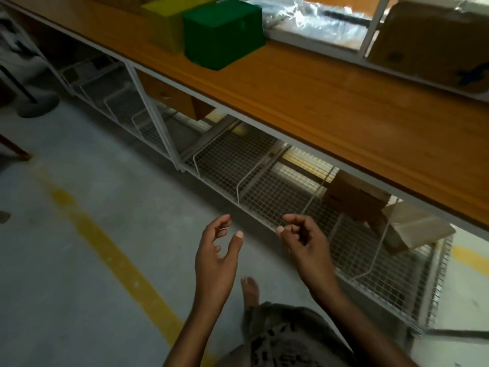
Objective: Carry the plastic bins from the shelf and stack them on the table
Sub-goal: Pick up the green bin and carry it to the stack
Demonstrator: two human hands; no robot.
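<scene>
A green plastic bin (223, 33) stands upside down on the long wooden shelf (330, 107), with a yellow bin (166, 21) right behind it to the left. Both of my hands hang low in front of me, well below and short of the bins. My left hand (218, 256) has loosely curled fingers and holds nothing. My right hand (304, 243) is also loosely curled and empty, in front of the wire rack's edge.
Under the shelf runs a white wire-mesh rack (264, 178) with dividers, holding cardboard boxes (354, 200). Plastic wrap (312, 19) and a large carton (434, 41) sit on the upper level. A yellow line (111, 250) crosses the grey floor; my bare foot (250, 290) is below.
</scene>
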